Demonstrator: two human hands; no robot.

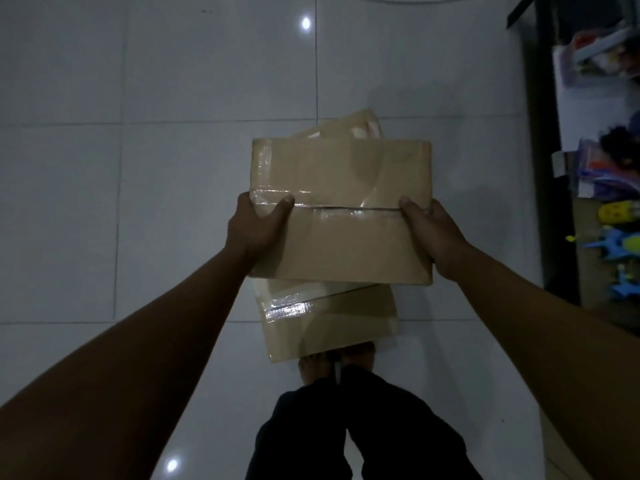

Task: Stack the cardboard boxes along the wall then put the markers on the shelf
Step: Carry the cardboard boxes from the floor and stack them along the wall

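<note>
A taped brown cardboard box (341, 188) is held flat in the middle of the view. My left hand (254, 230) grips its left edge with the thumb on top. My right hand (433, 233) grips its right edge the same way. Directly beneath it a second cardboard box (329, 317) lies on the white tiled floor, turned slightly askew, its far corner showing above the held box. No markers can be picked out in the dim light.
A dark-framed shelf (554, 202) runs along the right side, holding papers and colourful toys (620, 244). My bare feet (332, 367) and dark trousers stand just behind the lower box. White floor tiles (173, 168) spread left and ahead.
</note>
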